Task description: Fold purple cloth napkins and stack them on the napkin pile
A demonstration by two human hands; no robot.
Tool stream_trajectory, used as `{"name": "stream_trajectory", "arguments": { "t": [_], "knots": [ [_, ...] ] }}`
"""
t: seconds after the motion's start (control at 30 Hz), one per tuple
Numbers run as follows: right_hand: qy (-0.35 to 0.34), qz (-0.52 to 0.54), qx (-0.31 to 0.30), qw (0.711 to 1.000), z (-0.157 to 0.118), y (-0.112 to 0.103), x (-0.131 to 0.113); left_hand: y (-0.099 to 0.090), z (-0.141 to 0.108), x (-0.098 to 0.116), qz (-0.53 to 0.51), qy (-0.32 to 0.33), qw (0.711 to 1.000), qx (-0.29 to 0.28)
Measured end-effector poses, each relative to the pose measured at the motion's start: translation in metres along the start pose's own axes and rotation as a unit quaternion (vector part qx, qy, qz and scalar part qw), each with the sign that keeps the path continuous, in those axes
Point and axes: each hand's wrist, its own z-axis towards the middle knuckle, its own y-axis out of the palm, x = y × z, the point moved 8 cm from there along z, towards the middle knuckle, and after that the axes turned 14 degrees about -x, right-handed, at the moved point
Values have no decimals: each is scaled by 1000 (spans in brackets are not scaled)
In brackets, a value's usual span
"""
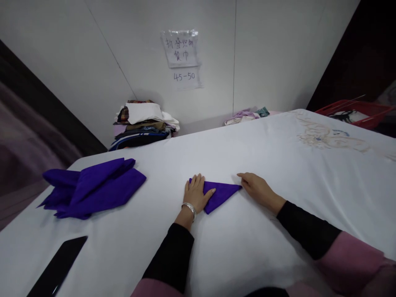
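A small purple cloth [221,193], folded into a triangle, lies on the white-covered table. My left hand [196,194] rests flat on its left part with the fingers spread, hiding that end. At the pointed right tip of the cloth is my right hand [255,189], its index finger stretched out just above and beside the tip and the other fingers curled under; whether they pinch the tip is hidden. A larger heap of crumpled purple cloth [99,187] lies to the left.
A black flat object [58,266] lies at the lower left of the table [154,255]. Behind the far edge are a pile of folded clothes [144,123] and some lilac fabric [244,115]. A red basket [368,109] stands at the far right. Handwritten paper [182,53] hangs on the wall.
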Motion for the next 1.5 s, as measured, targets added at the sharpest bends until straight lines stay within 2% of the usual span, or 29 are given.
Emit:
{"name": "stream_trajectory", "arguments": {
  "t": [0.07,0.13,0.2,0.27,0.33,0.43,0.87,1.27,1.5],
  "knots": [
    [-42,24,44,998,-4,-8,-11,1,0,0,0,0,1000,0],
    [-109,32,58,992,-9,-9,-31,1,0,0,2,0,1000,0],
    [-173,15,15,985,-12,3,-52,0,0,1,5,-2,1000,2],
    [-201,-11,-61,978,-12,23,-64,-1,0,1,9,-3,1000,5],
    [-188,-34,-124,974,-12,41,-64,-1,-1,2,11,-3,1000,7],
    [-162,-58,-159,972,-11,54,-57,-2,-1,1,13,-2,1000,8],
    [-175,-71,-145,971,-13,57,-55,0,-1,-1,-7,-8,1000,-2],
    [-185,-85,-138,969,-13,57,-55,-6,0,-35,-37,-90,995,-14],
    [-182,-88,-139,969,-14,58,-53,-11,-3,-42,-71,-114,991,7]
  ]
}}
